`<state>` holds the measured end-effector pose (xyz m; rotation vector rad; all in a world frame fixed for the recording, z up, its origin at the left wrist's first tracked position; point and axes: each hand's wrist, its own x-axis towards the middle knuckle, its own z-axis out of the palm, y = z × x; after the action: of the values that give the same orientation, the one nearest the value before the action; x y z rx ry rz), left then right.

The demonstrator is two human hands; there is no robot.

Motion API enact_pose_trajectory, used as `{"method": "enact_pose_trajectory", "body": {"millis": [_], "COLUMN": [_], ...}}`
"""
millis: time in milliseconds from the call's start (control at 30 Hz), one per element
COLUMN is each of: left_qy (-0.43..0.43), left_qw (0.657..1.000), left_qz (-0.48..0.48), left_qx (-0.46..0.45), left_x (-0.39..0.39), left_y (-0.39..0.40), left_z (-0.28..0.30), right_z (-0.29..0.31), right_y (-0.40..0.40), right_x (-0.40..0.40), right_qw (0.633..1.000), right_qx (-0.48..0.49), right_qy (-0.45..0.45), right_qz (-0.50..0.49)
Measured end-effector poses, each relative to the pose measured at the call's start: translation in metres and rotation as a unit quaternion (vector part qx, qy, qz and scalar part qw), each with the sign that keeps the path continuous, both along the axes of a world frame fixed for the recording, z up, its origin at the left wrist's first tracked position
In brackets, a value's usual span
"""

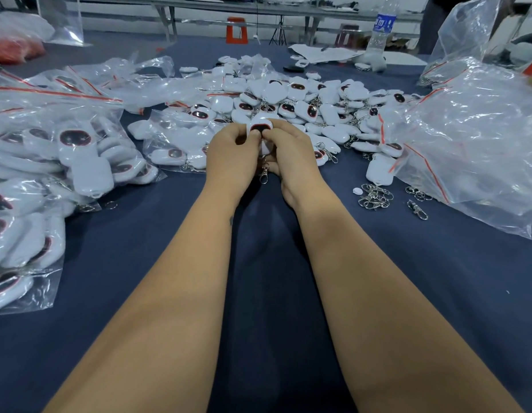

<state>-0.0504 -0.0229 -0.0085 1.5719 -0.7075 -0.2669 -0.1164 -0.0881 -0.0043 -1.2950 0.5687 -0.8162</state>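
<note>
Here, two hands are holding a white keychain case (260,126).
Left hand (232,153) and right hand (291,153) are both pinching it, its clasp (264,176) dangling.

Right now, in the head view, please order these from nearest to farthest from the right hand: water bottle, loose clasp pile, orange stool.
1. Loose clasp pile, lying close on the outer side of the right hand.
2. Water bottle, standing far back on the right.
3. Orange stool, farthest back, near the middle.
</note>
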Motion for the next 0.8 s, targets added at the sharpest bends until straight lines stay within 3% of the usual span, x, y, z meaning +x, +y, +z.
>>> {"method": "enact_pose_trajectory", "body": {"millis": [167,400,800], "left_qy": [0.052,0.079,0.099], "left_qw": [0.998,0.996,0.994], "left_qz": [-0.02,-0.043,-0.035], "left_qx": [-0.022,-0.026,-0.035], "left_x": [-0.0024,-0.0062,-0.0078], "left_y": [0.0019,0.0033,0.0065], "left_z": [0.0034,0.0057,0.0092], "right_z": [-0.0004,-0.0029,-0.0015], "right_y": [0.0002,0.0002,0.0013], "right_x": [0.0014,0.0046,0.003], "right_qw": [1.0,0.995,1.0], "right_qx": [0.002,-0.059,-0.026], "right_qy": [-0.007,0.059,0.013], "right_qz": [-0.005,-0.047,-0.011]}}
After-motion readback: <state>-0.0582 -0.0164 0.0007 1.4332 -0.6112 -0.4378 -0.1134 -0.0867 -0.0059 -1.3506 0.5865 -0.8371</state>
